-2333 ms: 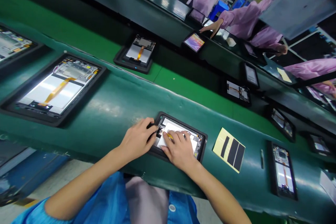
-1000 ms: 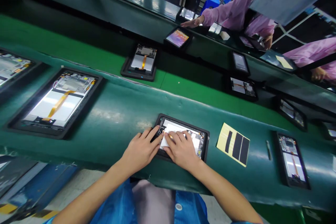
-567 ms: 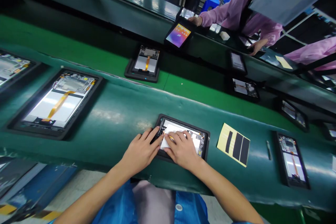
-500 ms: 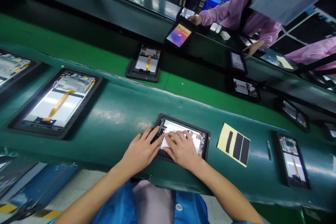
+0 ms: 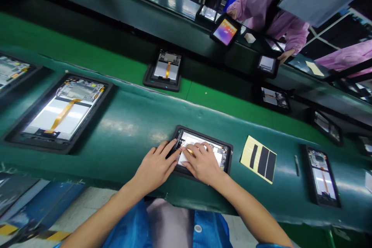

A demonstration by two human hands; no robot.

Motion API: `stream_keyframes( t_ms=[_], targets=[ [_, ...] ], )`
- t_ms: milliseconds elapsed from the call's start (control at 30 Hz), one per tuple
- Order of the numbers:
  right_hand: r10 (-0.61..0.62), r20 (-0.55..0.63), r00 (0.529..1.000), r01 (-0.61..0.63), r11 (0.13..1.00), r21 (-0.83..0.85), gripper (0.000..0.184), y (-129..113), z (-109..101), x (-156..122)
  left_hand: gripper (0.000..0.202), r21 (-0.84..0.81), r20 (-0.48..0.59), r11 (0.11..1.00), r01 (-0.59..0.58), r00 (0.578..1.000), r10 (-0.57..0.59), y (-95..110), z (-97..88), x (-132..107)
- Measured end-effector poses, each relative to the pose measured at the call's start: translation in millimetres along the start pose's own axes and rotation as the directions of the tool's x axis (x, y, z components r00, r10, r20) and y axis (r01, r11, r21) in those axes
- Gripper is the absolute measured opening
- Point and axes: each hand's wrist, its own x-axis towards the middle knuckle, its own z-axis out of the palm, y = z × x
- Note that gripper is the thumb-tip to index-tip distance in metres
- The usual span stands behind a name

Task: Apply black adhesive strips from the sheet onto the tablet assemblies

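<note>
- 2 bare hands of mine rest on 1 open black-framed tablet with its back cover off (image 5: 216, 148), which lies flat in a black carrier tray on the dark green tabletop (image 5: 130, 120), just in front of my body; lying flat like that, it leaves its white inner panel and circuit boards facing up within easy reach.
- My left hand (image 5: 157, 166) lies loosely spread on the tablet's left edge, fingers slightly curled and pressing down on the frame and the tabletop beside it. I judge it is steadying the unit. It grips nothing.
- My right hand (image 5: 203, 162) lies palm down over the white panel, fingers bent, with the fingertips at a thin orange flat ribbon cable (image 5: 189, 150) near the left end. Whether it pinches the cable or only presses it, I cannot tell.
- To the right, near the tablet but apart from it, a pale yellow backing sheet carrying 3 black strips (image 5: 258, 159) lies flat, close to my right hand.
- Farther right, another opened tablet in a tray (image 5: 322, 174) lies on the same tabletop; a larger opened tablet with an orange cable (image 5: 62, 110) sits well to the left.
- Across the bright green conveyor belt (image 5: 221, 102), a person in a pink sleeve (image 5: 279, 23) works beside a lit tablet (image 5: 225, 31).
</note>
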Motion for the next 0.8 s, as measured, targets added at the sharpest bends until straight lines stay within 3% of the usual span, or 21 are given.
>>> stream_keyframes(
  t_ms=[433,800],
  targets=[
    [-0.014,0.052,0.999,0.011,0.999,0.052,0.043,2,-3,3,0.039,-0.095,-0.026,0.995,0.02,0.999,-0.023,-5,3.3,-5],
    [0.039,-0.061,0.997,-0.03,0.988,0.152,0.033,7,3,2,0.039,-0.149,0.013,0.989,0.007,1.0,-0.005,-12,3.8,-6]
  ],
)
